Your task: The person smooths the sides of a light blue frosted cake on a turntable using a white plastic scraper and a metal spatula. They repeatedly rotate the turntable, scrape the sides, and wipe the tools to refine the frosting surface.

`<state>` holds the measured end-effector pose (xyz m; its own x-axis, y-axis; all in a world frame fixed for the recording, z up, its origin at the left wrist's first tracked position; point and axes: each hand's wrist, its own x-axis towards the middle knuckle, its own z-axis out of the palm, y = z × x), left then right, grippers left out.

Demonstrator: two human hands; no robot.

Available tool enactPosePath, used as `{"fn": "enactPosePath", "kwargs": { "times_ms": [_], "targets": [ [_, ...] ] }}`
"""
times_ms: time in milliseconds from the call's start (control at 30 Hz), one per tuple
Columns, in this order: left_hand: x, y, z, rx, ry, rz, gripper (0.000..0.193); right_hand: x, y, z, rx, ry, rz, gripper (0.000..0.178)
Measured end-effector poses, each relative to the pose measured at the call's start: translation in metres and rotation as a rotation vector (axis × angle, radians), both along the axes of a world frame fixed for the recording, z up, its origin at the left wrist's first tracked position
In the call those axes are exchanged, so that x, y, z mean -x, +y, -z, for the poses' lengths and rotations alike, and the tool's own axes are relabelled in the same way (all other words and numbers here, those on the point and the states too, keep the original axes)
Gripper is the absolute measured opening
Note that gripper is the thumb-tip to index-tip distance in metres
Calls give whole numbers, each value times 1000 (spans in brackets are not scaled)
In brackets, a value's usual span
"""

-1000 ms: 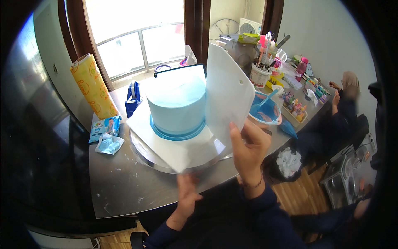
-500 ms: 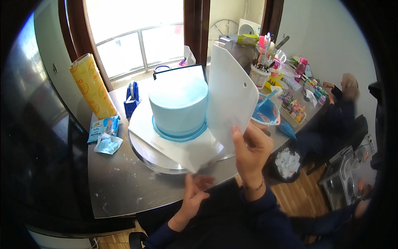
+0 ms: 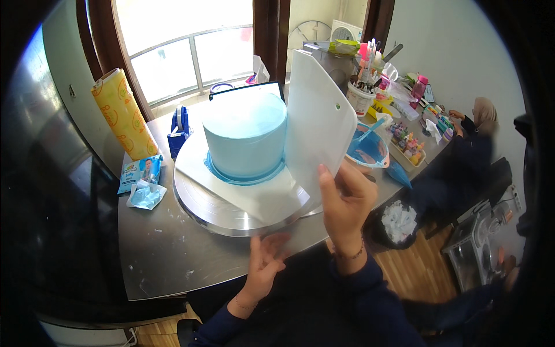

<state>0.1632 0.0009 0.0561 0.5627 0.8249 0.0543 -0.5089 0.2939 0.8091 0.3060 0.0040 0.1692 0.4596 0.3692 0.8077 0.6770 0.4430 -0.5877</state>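
A round cake [image 3: 245, 136] covered in smooth light-blue icing stands on a white square board [image 3: 231, 196]. Beneath the board is a round silver turntable [image 3: 222, 222]. My right hand [image 3: 348, 205] pinches the lower edge of a tall white scraper [image 3: 318, 115] between thumb and fingers. The scraper stands upright against the cake's right side, its straight edge along the icing. Darker blue icing rings the cake's base. My left hand [image 3: 264, 269] is at the turntable's front rim, fingers apart and holding nothing; whether its fingertips touch the rim is unclear.
Left of the cake are a blue tape dispenser [image 3: 180, 132], a wipes packet [image 3: 140, 172] and a yellow roll [image 3: 123, 115]. To the right are a bowl of blue icing [image 3: 370, 149], a piping bag [image 3: 399, 174] and a tray of small bottles [image 3: 407, 144]. Another person [image 3: 480, 133] sits farther right.
The turntable has turned with the board and cake, so the board's front corner has shifted. My right hand still keeps the scraper against the cake. My left hand stays near the rim.
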Motion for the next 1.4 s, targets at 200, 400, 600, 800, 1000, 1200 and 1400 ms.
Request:
{"fn": "enactPosePath", "kwargs": {
  "times_ms": [200,400,600,800,1000,1200,1400],
  "targets": [
    [8,25,4,53,-256,-438,57,1,0,0,7,-1,-2,22],
    [0,3,10,-174,59,-105,54,3,2,-1,5,-10,-9,22],
    [7,39,1,73,-226,-498,73,4,1,0,32,-7,-6,21],
    [-3,10,16,-388,18,-106,79,4,2,4,42,-5,-18,21],
    [1,24,18,-44,-137,-371,81,4,-2,3,15,5,-35,19],
    [-1,4,5,-235,-21,-258,72,5,-9,-1,60,23,-38,17],
    [-10,1,-5,101,31,-287,68,3,-11,-1,67,24,-49,18]
  ]
}}
